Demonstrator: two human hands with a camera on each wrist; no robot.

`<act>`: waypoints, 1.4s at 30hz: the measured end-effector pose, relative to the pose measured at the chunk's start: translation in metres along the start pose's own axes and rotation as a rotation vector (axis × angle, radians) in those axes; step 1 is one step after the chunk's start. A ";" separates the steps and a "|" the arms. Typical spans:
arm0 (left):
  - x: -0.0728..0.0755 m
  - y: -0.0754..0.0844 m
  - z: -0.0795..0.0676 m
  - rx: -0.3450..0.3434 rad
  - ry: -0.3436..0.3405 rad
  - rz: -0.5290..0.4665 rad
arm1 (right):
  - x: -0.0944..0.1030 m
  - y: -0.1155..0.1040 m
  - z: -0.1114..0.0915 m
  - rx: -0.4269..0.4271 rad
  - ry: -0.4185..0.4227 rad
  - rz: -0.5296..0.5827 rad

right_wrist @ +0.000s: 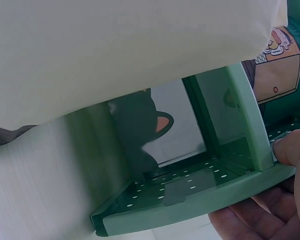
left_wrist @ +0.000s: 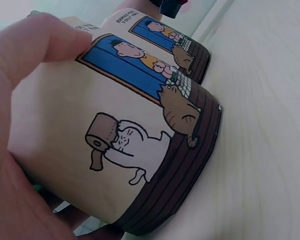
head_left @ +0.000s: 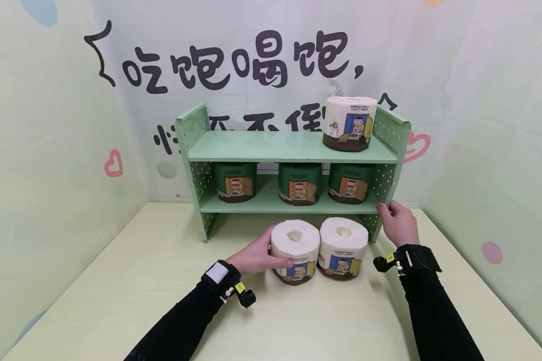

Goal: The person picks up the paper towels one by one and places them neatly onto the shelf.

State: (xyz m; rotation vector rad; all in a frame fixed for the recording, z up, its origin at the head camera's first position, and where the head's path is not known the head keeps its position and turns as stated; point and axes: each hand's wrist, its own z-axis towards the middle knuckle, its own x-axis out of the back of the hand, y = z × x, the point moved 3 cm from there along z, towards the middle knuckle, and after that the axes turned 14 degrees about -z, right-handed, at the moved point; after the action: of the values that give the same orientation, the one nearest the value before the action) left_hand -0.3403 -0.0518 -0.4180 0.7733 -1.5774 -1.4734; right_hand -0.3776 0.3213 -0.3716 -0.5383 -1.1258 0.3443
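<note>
Black-sleeved left hand (head_left: 255, 254) curled around a white toilet roll (head_left: 294, 246)
The roll seems to rest on the tabletop (head_left: 334, 321), its base poorly seen; another white roll (head_left: 343, 248) stands just beside it, toward the right hand (head_left: 399, 224), which pinches the side of the green shelf (head_left: 257, 145). Three green rolls (head_left: 299, 184) stand beyond the hands.

From my end I see matt, creased paper on the white roll (head_left: 298, 246) in the left hand (head_left: 254, 255); the green shelf (head_left: 262, 146) gripped by the right hand (head_left: 402, 225) looks like smooth painted metal; the tabletop (head_left: 307, 323) beneath both looks wood-grained.
</note>
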 end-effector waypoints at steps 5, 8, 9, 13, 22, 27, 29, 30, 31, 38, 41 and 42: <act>0.001 0.001 0.001 -0.003 0.004 0.024 | -0.001 0.000 0.001 -0.005 -0.013 0.001; 0.001 0.001 0.001 -0.003 0.002 0.028 | -0.001 0.001 0.002 -0.007 -0.016 0.002; 0.001 0.001 0.001 -0.003 -0.001 0.030 | -0.002 0.001 0.002 -0.005 -0.015 0.002; 0.000 0.000 0.001 0.001 0.001 0.050 | -0.002 0.003 0.003 0.002 -0.008 0.001; 0.000 0.001 0.000 -0.001 0.015 0.077 | -0.002 0.003 0.003 -0.001 -0.006 0.006; 0.001 0.001 0.000 -0.003 0.010 0.058 | -0.002 0.003 0.002 -0.004 -0.010 0.010; 0.003 0.002 0.000 -0.003 0.013 0.064 | -0.002 0.003 0.002 -0.005 -0.009 0.012; 0.003 0.003 -0.001 -0.004 0.015 0.068 | -0.002 0.003 0.003 -0.005 -0.008 0.012; 0.004 0.003 -0.001 -0.004 0.017 0.070 | -0.002 0.003 0.003 -0.006 -0.008 0.009; 0.012 0.009 -0.004 -0.016 0.023 0.066 | -0.002 0.002 0.002 -0.005 -0.003 0.010; 0.014 0.012 -0.004 -0.023 0.021 0.037 | -0.001 0.002 0.001 -0.003 -0.005 0.008; 0.014 0.013 -0.005 -0.027 0.019 0.030 | -0.001 0.001 0.001 -0.004 -0.006 0.010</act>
State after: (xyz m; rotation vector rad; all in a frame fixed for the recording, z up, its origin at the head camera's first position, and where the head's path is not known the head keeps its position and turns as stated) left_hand -0.3416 -0.0649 -0.4027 0.7429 -1.5454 -1.4589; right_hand -0.3790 0.3223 -0.3728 -0.5472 -1.1304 0.3523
